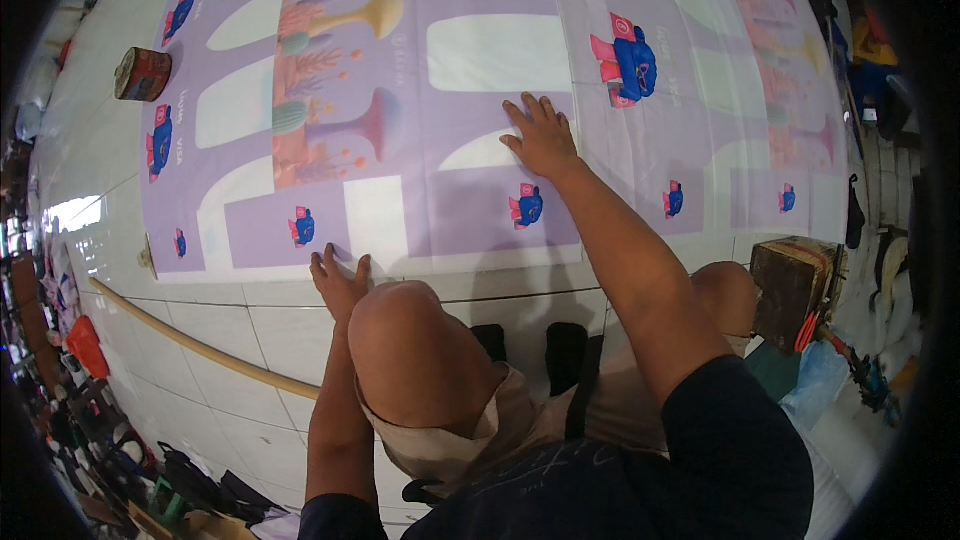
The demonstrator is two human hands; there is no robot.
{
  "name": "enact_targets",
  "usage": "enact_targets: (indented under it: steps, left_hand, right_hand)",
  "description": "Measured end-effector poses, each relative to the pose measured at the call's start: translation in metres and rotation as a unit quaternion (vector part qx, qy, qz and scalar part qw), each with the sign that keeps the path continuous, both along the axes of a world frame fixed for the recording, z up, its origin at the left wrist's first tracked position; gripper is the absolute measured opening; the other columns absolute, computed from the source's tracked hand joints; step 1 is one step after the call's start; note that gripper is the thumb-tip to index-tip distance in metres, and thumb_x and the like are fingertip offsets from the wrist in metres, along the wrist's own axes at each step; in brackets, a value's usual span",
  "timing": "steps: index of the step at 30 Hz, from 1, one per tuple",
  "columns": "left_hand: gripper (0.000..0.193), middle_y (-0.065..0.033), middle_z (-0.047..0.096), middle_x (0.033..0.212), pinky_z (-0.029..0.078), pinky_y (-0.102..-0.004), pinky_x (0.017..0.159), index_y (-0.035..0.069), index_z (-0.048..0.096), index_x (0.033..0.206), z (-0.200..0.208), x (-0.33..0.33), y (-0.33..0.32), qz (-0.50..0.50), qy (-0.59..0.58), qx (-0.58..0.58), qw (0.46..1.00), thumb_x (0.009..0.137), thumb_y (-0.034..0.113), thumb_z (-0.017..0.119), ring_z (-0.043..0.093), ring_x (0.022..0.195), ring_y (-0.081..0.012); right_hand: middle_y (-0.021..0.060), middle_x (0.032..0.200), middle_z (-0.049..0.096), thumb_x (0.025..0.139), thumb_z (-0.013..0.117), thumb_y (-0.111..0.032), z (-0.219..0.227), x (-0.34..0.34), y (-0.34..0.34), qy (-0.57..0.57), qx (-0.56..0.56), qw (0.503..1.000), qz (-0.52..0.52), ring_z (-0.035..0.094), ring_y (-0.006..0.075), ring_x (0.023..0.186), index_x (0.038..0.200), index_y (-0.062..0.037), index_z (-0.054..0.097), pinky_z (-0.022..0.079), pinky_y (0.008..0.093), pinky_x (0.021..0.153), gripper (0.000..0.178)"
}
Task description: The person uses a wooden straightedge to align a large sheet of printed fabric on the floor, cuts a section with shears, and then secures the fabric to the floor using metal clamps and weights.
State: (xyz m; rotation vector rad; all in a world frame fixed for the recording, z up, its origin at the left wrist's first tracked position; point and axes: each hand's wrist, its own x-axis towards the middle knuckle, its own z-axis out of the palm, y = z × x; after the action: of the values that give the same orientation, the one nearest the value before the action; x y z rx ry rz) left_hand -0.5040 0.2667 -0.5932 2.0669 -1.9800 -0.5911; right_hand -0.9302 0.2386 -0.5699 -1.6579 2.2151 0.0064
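Across the white tiled floor lies a large sheet of printed fabric (480,130), lilac with white arched shapes, coral scenes and small blue and pink cartoon figures. My left hand (341,283) rests at the sheet's near edge, fingers spread, the fingertips touching the white border. Farther in and to the right, my right hand (541,137) lies flat on the fabric with its fingers apart, beside a white shape. Neither hand grips anything. On the right side, a sheer-looking layer of the same print seems to lie over another.
A round rusty tin (142,74) stands on the sheet's left edge. A long wooden stick (205,341) lies left of my knee. To the right sits a worn box-shaped block (797,285), near a blue plastic bag (818,385). Clutter lines the far left, including a red-orange item (87,346).
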Motion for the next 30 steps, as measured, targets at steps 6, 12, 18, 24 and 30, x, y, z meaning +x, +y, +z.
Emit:
enact_targets:
  steps: [6,12,18,24,30]
  left_hand:
    - [0.080,-0.0342,0.032,0.147,0.035,-0.0523,0.110,0.003,0.045,0.141,0.003,-0.010,-0.001,-0.006,-0.010,-0.005,1.000,0.079,0.039,0.081,0.035,0.136,-0.0478]
    - [0.075,-0.0318,0.039,0.142,0.040,-0.0521,0.106,0.002,0.050,0.136,0.003,-0.014,0.007,-0.051,-0.029,-0.049,0.997,0.078,0.039,0.081,0.042,0.130,-0.0482]
    - [0.071,-0.0305,0.040,0.142,0.041,-0.0517,0.106,0.002,0.052,0.134,0.001,-0.032,0.023,-0.035,0.001,-0.059,0.998,0.078,0.035,0.082,0.042,0.130,-0.0477]
    - [0.066,-0.0307,0.040,0.142,0.042,-0.0511,0.105,0.003,0.053,0.134,-0.014,0.000,0.027,0.047,0.117,-0.094,0.988,0.081,0.032,0.078,0.043,0.130,-0.0471]
    - [0.066,-0.0309,0.034,0.147,0.046,-0.0530,0.100,0.013,0.052,0.139,0.002,0.114,0.134,0.264,-0.152,0.108,0.946,0.083,0.043,0.070,0.046,0.128,-0.0450]
  right_hand:
    - [0.0160,0.156,0.031,0.094,0.058,-0.043,0.000,-0.012,0.003,0.020,-0.014,1.000,-0.005,0.028,0.0380,0.145,0.149,-0.0197,0.039,0.027,0.0572,0.114,0.062]
    - [0.0169,0.149,0.041,0.088,0.066,-0.038,0.002,0.016,0.023,0.037,-0.139,0.989,0.040,0.035,0.0368,0.140,0.140,-0.0149,0.051,0.028,0.0547,0.114,0.059]
    - [0.0163,0.147,0.042,0.086,0.069,-0.039,0.000,0.050,0.062,-0.001,-0.088,0.995,0.043,0.036,0.0371,0.139,0.137,-0.0162,0.055,0.023,0.0567,0.117,0.058]
    - [0.0151,0.128,0.061,0.086,0.068,-0.043,0.031,-0.088,0.054,0.025,-0.055,0.992,-0.112,0.058,0.0332,0.118,0.121,-0.0066,0.064,0.045,0.0451,0.100,0.051]
    - [0.0200,0.114,0.067,0.092,0.065,-0.036,0.124,-0.232,0.105,0.002,-0.110,0.981,-0.159,0.063,0.0344,0.108,0.121,-0.0031,0.061,0.050,0.0428,0.092,0.044]
